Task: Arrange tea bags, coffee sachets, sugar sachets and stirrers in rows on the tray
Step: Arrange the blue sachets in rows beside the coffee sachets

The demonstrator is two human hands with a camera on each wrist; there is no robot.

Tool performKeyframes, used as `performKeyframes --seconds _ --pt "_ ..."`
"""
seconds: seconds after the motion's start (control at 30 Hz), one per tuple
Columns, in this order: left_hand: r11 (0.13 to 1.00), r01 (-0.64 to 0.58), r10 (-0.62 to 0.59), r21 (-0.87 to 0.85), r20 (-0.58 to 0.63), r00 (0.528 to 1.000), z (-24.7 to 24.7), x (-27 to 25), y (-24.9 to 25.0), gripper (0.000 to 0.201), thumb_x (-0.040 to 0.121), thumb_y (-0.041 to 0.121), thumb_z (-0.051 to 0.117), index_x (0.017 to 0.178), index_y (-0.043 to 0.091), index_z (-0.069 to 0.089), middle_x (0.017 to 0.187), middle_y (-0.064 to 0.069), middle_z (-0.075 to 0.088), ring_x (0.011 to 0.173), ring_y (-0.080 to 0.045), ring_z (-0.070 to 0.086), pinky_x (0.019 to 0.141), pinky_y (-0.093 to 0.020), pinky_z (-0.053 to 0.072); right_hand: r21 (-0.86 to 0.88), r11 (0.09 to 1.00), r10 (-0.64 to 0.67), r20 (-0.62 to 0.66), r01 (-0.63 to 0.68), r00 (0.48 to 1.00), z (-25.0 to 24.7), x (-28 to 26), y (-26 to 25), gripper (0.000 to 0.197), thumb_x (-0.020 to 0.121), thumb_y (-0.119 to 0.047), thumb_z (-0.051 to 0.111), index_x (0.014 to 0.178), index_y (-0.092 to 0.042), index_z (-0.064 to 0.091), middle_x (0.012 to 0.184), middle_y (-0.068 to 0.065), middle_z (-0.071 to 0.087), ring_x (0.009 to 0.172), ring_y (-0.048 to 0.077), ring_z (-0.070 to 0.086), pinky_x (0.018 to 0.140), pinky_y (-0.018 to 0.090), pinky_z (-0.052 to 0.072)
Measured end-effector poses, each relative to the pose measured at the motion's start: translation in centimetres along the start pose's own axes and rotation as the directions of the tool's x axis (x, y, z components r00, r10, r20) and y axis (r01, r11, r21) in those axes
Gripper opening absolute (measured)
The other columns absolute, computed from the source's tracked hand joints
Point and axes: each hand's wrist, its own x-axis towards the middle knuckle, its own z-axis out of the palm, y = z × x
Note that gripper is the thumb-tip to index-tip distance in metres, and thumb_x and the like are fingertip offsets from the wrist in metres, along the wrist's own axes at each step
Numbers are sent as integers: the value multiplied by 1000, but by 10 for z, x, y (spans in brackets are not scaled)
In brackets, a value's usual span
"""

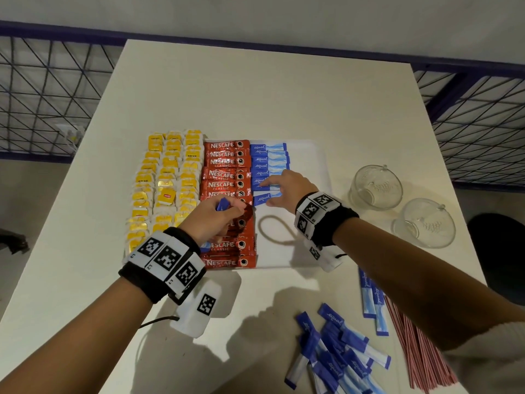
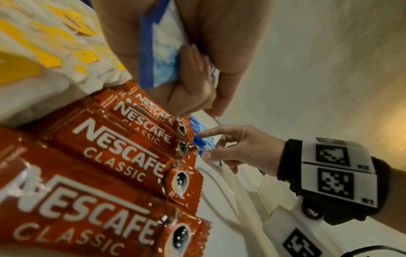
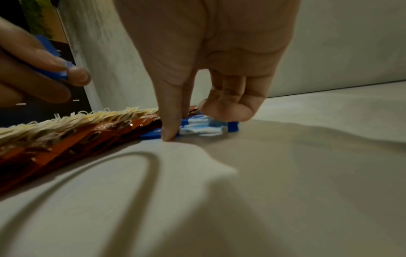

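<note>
On the white table (image 1: 227, 89) a white tray (image 1: 309, 155) is lying, and the rows are filling it from the left. The yellow tea bags (image 1: 164, 189) are taking the left part in three columns. Just right of them the red Nescafe Classic coffee sachets (image 1: 225, 177) are lying in one column from the far edge to the near edge. Right of the coffee, the blue Equal sugar sachets (image 1: 267, 163) are forming a column that is covering only the far half of the tray.

The right hand (image 1: 287, 186) is reaching to the near end of this sugar column. Its index finger is pointing straight down and the other fingers are curling loosely; the fingertips (image 3: 169, 133) are pressing on the nearest sugar sachet (image 1: 265, 198), which is lying flat on the tray. It is not grasping anything.

The left hand (image 1: 216, 220) is hovering over the coffee column, clenched around a small bundle of sugar sachets (image 2: 162, 50); one blue end is showing between the thumb and the fingers.

On the table near the person, a loose pile of sugar sachets (image 1: 335, 354) is lying, and right of it a bundle of red-and-white stirrers (image 1: 420, 348). Two glass cups (image 1: 397, 206) are lying on the right of the tray.
</note>
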Motion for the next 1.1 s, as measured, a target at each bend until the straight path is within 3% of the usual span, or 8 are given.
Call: performKeyframes --seconds 0.3,0.43,0.57,0.87,1.1 --pt "1000 5 -5 -18 2 1000 2 -1 1 13 94 16 52 103 13 60 43 8 33 30 -3 28 32 -14 27 -31 999 -29 -22 29 999 8 -7 -2 32 88 -30 60 119 -26 55 100 -4 34 104 21 50 78 26 33" --pt "1000 1 -1 -12 11 1000 4 -2 1 7 94 17 52 97 17 59 45 7 32 30 -3 28 32 -15 27 -50 998 -34 -30 32 999 12 -10 -4 28 90 -32 57 116 -24 57 101 -2 36 105 21 50 79 25 34" --pt "1000 -3 3 -8 7 1000 4 -5 1 8 94 17 52 99 15 59 50 4 32 30 -2 29 32 -14 27 -68 998 -20 -49 16 999 11 -8 -8 25 90 -33 56 113 -22 59 114 4 47 102 21 51 75 26 34" --pt "1000 -6 6 -18 -1 1000 1 -5 1 10 94 16 52 100 16 60 50 3 31 30 -3 28 32 -14 27 -63 998 -25 -83 20 996 9 -4 -13 24 90 -32 56 109 -18 57 115 3 48 93 18 48 74 26 34" --pt "999 -14 14 -36 7 1000 0 -5 0 9 94 15 52 99 17 59 52 2 31 31 -3 28 32 -14 27 -25 999 -42 -126 40 991 8 -6 -10 26 90 -31 57 112 -19 54 97 -5 38 88 16 45 72 26 32"
